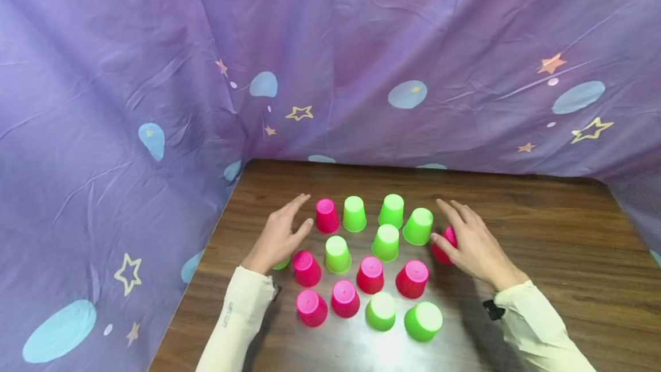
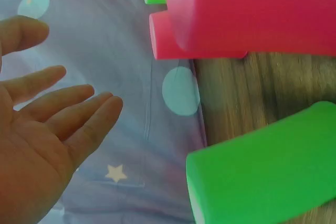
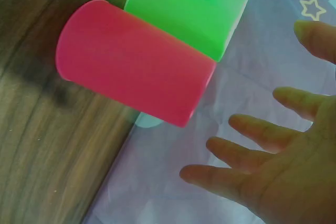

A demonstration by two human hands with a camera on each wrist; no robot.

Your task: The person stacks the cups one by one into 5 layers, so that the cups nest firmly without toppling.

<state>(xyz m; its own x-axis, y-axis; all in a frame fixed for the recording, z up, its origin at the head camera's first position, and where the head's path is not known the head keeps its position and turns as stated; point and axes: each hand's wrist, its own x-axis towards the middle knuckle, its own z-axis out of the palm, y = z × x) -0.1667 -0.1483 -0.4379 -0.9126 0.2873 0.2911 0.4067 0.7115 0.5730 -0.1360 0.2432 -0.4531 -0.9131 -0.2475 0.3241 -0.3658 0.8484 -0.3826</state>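
Several pink and green plastic cups stand upside down on the table in the head view. My left hand hovers at the left side of the group, fingers spread and holding nothing. Beneath it a green cup is mostly hidden, and a pink cup is just to its right. On the other side, my right hand is spread over a partly covered pink cup. The right wrist view shows that hand's straight fingers apart from the pink cup. In the left wrist view, a green cup lies beyond the fingers.
Between the hands, the cups form loose rows, with a pink cup at the back left and a green cup at the front right. Behind the brown wooden table hangs a purple curtain with stars and blue spots.
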